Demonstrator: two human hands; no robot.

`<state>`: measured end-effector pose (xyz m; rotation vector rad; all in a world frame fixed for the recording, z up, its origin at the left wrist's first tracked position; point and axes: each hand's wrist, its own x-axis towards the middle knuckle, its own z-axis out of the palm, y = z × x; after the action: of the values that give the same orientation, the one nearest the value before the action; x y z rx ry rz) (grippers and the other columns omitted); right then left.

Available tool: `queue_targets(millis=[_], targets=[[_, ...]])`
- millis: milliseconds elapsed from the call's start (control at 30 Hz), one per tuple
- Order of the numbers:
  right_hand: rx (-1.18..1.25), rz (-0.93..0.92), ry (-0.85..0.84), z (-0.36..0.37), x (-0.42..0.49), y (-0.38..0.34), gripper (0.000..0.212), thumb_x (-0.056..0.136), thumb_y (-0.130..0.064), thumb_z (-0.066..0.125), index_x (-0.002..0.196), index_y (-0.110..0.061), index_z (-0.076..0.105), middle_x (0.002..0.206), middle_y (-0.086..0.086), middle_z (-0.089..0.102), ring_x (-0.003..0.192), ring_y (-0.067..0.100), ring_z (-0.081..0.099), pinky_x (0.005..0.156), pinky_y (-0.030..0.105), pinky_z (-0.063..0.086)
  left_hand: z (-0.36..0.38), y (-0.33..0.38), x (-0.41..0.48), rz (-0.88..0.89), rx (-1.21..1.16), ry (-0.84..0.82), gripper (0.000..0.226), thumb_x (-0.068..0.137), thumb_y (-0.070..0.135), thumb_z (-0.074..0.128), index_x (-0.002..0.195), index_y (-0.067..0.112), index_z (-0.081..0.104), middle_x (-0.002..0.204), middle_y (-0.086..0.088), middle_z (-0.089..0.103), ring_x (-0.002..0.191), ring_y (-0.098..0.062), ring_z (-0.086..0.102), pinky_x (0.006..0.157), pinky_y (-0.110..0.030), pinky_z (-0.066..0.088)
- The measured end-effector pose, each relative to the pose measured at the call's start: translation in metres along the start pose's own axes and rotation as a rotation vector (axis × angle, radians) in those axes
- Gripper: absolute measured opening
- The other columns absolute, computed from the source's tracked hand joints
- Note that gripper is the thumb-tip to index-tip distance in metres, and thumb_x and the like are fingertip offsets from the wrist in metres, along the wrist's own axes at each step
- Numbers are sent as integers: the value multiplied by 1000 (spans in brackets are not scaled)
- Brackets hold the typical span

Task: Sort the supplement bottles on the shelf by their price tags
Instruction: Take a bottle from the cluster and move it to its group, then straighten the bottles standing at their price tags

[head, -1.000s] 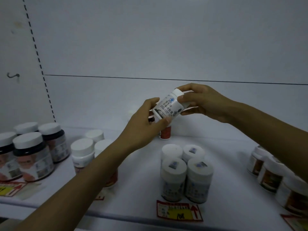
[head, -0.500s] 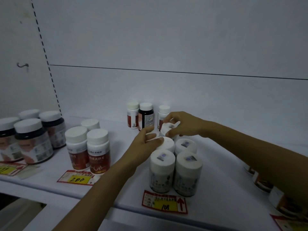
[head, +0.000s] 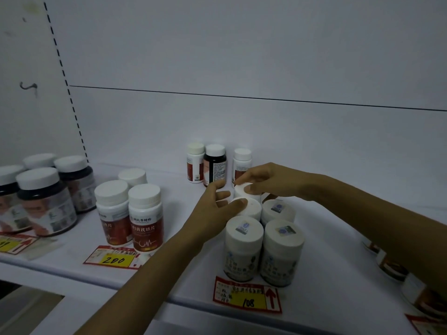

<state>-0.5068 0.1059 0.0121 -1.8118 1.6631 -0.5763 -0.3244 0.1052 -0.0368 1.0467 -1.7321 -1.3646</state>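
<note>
Several white supplement bottles (head: 244,247) with blue stickers on their caps stand in rows behind the price tag marked 108 (head: 246,298). At the back of this group stands one more white bottle (head: 242,195), and my right hand (head: 268,180) grips its cap from above. My left hand (head: 215,206) lies beside it, the thumb resting on the cap of the second-row bottle (head: 254,210), its fingers loosely curled next to the gripped bottle. Two red-labelled bottles (head: 145,216) stand behind the tag marked 200 (head: 113,258).
Three small bottles (head: 215,164) stand against the back wall just behind my hands. Dark jars (head: 46,201) fill the shelf's left end. More bottles (head: 387,262) sit at the right, partly hidden by my right arm. The shelf's front edge (head: 169,303) runs below.
A second ago both hands held the white bottle up in the air. It has come down onto the shelf behind the white group, and my left hand has shifted onto the neighbouring cap.
</note>
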Motion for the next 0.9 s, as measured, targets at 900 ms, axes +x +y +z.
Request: queue_targets(millis=[900], targets=[[-637,-169,259,-15,105,-58,49,87,-36,63,128,-15,48,128,7,56,110,23,55,86,31,44,-71,77,-6,478,759,125,32,90,38,51,119,27,57,111,7,64,97,-7,60,85,-27,50]])
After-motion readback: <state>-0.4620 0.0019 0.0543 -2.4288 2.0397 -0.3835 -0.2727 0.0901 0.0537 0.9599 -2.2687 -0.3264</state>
